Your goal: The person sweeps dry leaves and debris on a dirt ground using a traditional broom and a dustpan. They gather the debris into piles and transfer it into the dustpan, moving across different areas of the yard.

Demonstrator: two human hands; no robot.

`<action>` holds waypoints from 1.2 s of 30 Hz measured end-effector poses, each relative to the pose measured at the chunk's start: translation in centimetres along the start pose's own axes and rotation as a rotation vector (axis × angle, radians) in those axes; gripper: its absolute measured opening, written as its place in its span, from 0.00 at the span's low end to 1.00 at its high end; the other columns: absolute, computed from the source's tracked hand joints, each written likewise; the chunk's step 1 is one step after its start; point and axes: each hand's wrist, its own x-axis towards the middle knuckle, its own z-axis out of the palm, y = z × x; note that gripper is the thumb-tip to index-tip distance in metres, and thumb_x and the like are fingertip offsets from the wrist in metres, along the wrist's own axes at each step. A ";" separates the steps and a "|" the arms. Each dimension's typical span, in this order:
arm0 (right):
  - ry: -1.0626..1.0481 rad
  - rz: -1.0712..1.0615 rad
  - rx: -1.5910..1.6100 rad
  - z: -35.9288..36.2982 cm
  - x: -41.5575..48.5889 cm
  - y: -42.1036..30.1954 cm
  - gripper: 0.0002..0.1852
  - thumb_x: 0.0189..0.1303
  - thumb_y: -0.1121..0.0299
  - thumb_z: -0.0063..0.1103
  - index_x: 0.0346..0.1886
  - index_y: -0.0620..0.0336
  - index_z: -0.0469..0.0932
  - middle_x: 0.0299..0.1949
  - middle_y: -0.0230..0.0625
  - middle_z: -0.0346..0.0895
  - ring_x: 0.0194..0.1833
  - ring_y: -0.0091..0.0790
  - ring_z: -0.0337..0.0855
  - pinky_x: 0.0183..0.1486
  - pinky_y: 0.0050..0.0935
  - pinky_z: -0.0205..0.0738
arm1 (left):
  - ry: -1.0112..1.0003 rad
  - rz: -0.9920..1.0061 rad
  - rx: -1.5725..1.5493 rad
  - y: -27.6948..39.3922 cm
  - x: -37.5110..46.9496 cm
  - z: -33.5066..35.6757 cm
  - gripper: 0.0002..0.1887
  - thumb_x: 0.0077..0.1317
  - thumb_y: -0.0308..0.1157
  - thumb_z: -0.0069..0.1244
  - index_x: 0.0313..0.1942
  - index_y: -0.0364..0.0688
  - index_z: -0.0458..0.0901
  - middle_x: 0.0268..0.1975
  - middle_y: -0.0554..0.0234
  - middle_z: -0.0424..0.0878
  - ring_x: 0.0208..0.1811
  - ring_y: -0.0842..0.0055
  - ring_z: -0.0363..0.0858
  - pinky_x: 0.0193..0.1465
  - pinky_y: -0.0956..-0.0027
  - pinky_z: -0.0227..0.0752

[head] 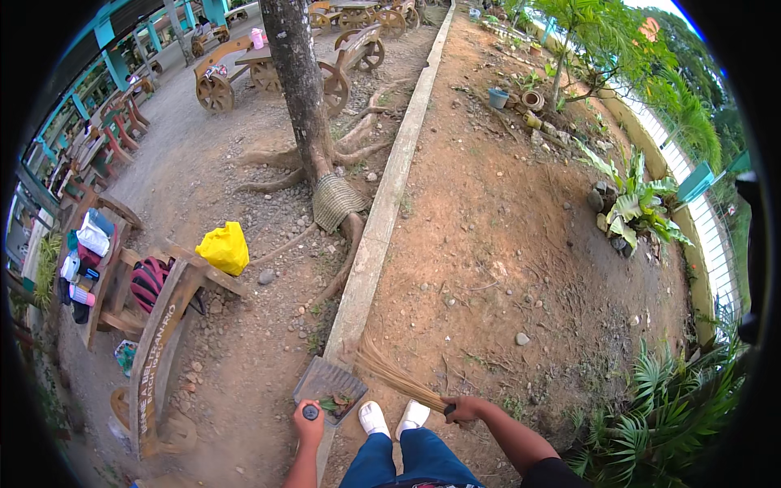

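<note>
My left hand [309,421] is closed round the dark upright handle of a dustpan [332,381]. The pan rests over the concrete curb [386,244], just left of my feet. Green and brown leaves [335,404] lie in the pan near its handle side. In my right hand [467,410] is the bound, dark end of a stick broom [399,377]. Its thin bristles fan out to the left, their tips blurred beside the curb and the pan's far right corner.
A tree trunk [299,91] with spreading roots stands left of the curb. Nearer on the left are a wooden bench [160,360] bearing writing, a yellow bag [224,249] and a maroon backpack [149,283]. Bare soil with stones, a leafy plant [634,204] and palm fronds [659,402] lie right.
</note>
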 end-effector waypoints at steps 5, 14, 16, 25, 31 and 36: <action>0.064 0.041 0.202 -5.0 -8.7 1.5 0.44 0.39 0.56 0.66 0.64 0.44 0.58 0.42 0.43 0.77 0.42 0.35 0.77 0.49 0.29 0.68 | -0.007 -0.035 -0.018 -0.1 0.6 -1.2 0.09 0.44 0.15 0.47 0.25 0.39 0.69 0.26 0.63 0.74 0.37 0.72 0.78 0.42 0.70 0.68; 0.233 0.107 0.293 0.1 2.4 -0.9 0.45 0.37 0.57 0.65 0.64 0.53 0.58 0.35 0.43 0.79 0.35 0.37 0.80 0.40 0.31 0.72 | -0.063 -0.044 0.007 -0.3 0.9 -0.5 0.08 0.45 0.16 0.48 0.25 0.39 0.70 0.28 0.60 0.77 0.37 0.73 0.79 0.41 0.71 0.69; 0.036 0.070 0.140 3.5 3.0 -2.1 0.45 0.38 0.56 0.64 0.64 0.51 0.57 0.39 0.45 0.78 0.40 0.38 0.79 0.44 0.33 0.71 | -0.081 -0.077 0.012 0.8 0.9 -0.5 0.09 0.45 0.15 0.48 0.25 0.39 0.70 0.27 0.64 0.74 0.39 0.74 0.78 0.43 0.71 0.68; 0.014 0.050 0.395 -0.8 -9.0 0.2 0.42 0.41 0.60 0.66 0.64 0.44 0.58 0.33 0.37 0.78 0.29 0.29 0.79 0.38 0.27 0.72 | -0.032 -0.036 -0.035 -0.9 1.4 -1.8 0.09 0.44 0.15 0.47 0.23 0.40 0.69 0.27 0.63 0.75 0.37 0.74 0.78 0.42 0.71 0.69; 0.343 0.089 0.119 1.1 0.0 -1.7 0.42 0.39 0.59 0.64 0.64 0.47 0.59 0.43 0.49 0.76 0.44 0.44 0.78 0.47 0.34 0.71 | -0.066 0.044 -0.001 -1.7 1.5 -1.5 0.09 0.43 0.15 0.49 0.25 0.39 0.70 0.27 0.61 0.77 0.35 0.73 0.79 0.40 0.71 0.69; -0.018 0.040 0.146 6.5 0.3 -4.2 0.43 0.40 0.58 0.64 0.65 0.46 0.57 0.34 0.42 0.79 0.35 0.36 0.80 0.41 0.30 0.72 | -0.064 0.036 -0.004 -0.9 2.0 -1.1 0.09 0.43 0.16 0.49 0.25 0.39 0.70 0.27 0.60 0.77 0.35 0.72 0.79 0.40 0.71 0.69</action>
